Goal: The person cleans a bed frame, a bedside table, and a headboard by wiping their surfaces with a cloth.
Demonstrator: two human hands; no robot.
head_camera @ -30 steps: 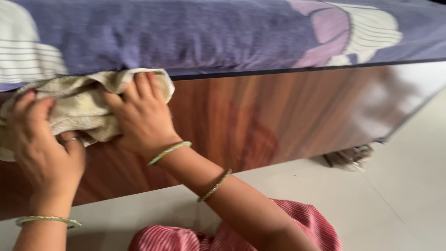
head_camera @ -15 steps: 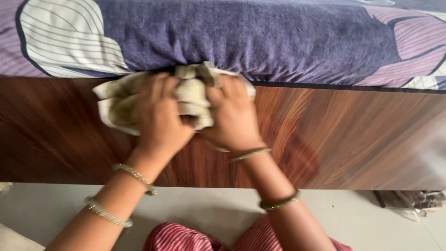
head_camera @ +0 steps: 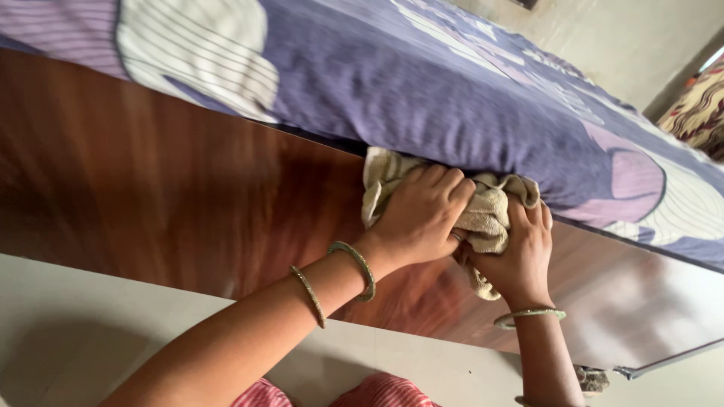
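Cloth, beige, rumpled: bunched between both my hands and pressed against the wooden bed side panel, right at the seam where the mattress overhangs.

Left hand: fingers curled over the cloth, clutching it from the near side; two thin metal bangles on that wrist.

Right hand: just beside the left and touching it, fingers closed around the cloth's other end, a loose corner hanging below my palm; one bangle at the wrist.

Bedsheet: purple with pale striped shapes, directly above my hands, its edge meeting the top of the cloth.

Floor: pale, below my forearms.

Red striped garment: beneath my arms, near the bottom edge.
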